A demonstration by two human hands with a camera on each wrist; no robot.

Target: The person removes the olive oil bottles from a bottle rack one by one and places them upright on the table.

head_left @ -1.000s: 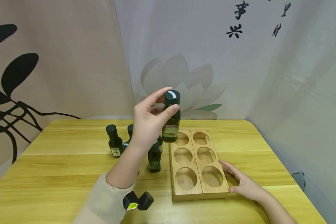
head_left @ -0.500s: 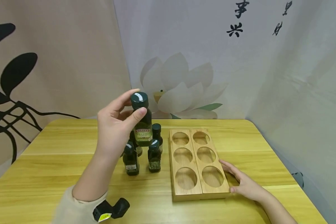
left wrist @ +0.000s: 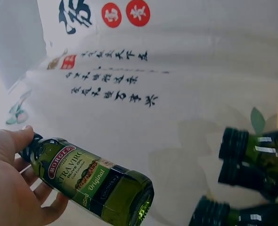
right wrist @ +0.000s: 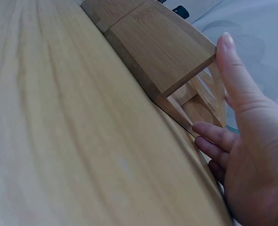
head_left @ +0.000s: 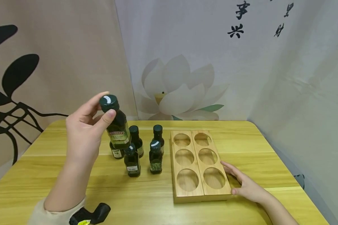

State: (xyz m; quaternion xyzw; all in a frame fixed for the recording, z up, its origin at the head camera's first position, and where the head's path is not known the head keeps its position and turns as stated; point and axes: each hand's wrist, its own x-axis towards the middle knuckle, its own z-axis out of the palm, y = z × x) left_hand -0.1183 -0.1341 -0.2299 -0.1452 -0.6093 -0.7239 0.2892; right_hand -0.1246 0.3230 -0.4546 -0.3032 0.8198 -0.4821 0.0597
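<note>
My left hand (head_left: 84,128) grips a dark green olive oil bottle (head_left: 119,132) by its capped neck, in the air and tilted. In the left wrist view the olive oil bottle (left wrist: 89,181) shows a green label reading BORGES. Below and right of it, several similar small dark bottles (head_left: 132,162) stand upright on the table; one is partly hidden behind the held bottle. A wooden rack (head_left: 196,167) with two columns of round holes lies right of them. My right hand (head_left: 243,184) touches the rack's right side near its front corner; its thumb (right wrist: 235,70) lies at the rack's edge.
The wooden table (head_left: 146,200) ends at a curtain backdrop (head_left: 191,37) printed with a lotus and characters. A black wrist camera (head_left: 91,215) sits on my left sleeve. No bottle stands in the rack's holes.
My left hand has moved left with the olive oil bottle, from above the rack's back left corner to above the left bottles, tilting it. The right hand and rack have stayed put.
</note>
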